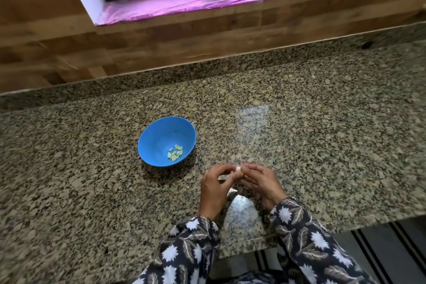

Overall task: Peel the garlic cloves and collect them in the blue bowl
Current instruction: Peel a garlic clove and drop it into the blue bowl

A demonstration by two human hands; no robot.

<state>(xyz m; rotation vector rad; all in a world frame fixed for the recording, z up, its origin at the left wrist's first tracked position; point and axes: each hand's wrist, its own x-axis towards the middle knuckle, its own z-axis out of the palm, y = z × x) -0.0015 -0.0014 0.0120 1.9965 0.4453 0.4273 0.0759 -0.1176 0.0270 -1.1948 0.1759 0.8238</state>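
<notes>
Past flowery sleeves (302, 240), the left hand (213, 188) and right hand (262, 182) pinch one garlic clove (238, 169), maybe half peeled, near the blue bowl (159, 132).

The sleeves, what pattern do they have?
Dark sleeves with white flowers and grey leaves, seen in the head view.

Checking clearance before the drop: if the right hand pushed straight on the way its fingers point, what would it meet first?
The garlic clove that the right hand pinches, then the left hand opposite. The blue bowl lies farther left, probably off that line.
</notes>
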